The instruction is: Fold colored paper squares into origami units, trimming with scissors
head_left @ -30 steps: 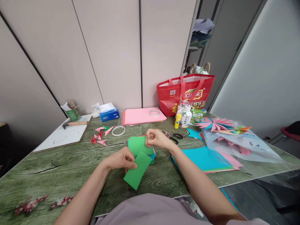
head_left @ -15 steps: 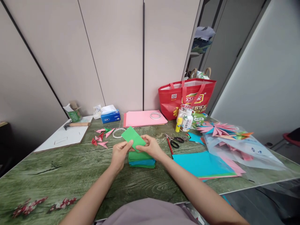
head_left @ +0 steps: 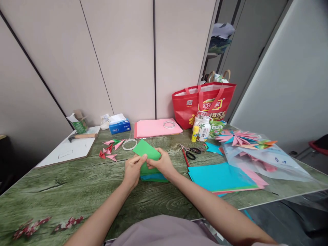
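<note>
A green piece of paper point(head_left: 145, 149), rectangular and tilted, is pinched between my two hands. My left hand point(head_left: 133, 167) grips its lower left edge with the thumb on top. On the right side, my right hand point(head_left: 163, 162) holds the lower edge between thumb and fingers. Just below them lies a stack of green and blue paper pieces point(head_left: 153, 177), partly hidden by the hands. Left of the hands are a roll of white tape point(head_left: 129, 145) and several small folded pink, red and green paper pieces point(head_left: 111, 157).
To the right lie scissors point(head_left: 190, 155), a red pencil point(head_left: 185, 157) and blue paper sheets point(head_left: 222, 177). Behind stand a glue stick point(head_left: 195, 134), a white bottle point(head_left: 204, 129) and a red bag point(head_left: 184, 106). A hammer point(head_left: 83, 136) rests on a white board point(head_left: 64, 150) at left.
The green paper stays in both hands; my fingers shift slightly along its lower edge, my right thumb moving a little left. The view has shifted slightly.
</note>
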Demonstrator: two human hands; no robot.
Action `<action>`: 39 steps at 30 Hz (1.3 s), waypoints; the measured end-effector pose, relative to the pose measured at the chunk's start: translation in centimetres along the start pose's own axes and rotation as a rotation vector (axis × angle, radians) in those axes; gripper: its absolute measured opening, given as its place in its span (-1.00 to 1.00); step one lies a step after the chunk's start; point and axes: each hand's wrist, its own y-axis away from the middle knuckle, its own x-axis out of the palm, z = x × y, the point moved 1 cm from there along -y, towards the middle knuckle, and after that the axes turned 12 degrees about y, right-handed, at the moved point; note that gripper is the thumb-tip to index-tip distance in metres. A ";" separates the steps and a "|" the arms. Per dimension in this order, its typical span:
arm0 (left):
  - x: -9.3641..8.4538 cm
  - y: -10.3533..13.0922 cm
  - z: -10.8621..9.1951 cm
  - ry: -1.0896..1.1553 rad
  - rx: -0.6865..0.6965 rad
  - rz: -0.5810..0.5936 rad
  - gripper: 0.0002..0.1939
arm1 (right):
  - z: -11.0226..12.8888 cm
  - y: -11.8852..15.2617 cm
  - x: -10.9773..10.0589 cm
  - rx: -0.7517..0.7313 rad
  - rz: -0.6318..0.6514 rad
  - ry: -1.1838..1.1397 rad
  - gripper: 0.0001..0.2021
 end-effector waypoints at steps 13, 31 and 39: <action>0.7 0.1 -0.3 0.209 -0.032 -0.091 -0.67 | 0.2 0.2 0.3 -0.120 -0.028 -0.095 -0.63; -0.2 -0.6 -1.0 0.293 0.017 -0.133 -0.78 | 1.0 0.0 -1.0 -0.241 0.006 -0.060 -0.80; -0.2 -1.0 -2.4 0.270 -0.091 -0.037 -0.78 | 0.7 -0.9 -2.8 -0.275 -0.161 0.125 -0.76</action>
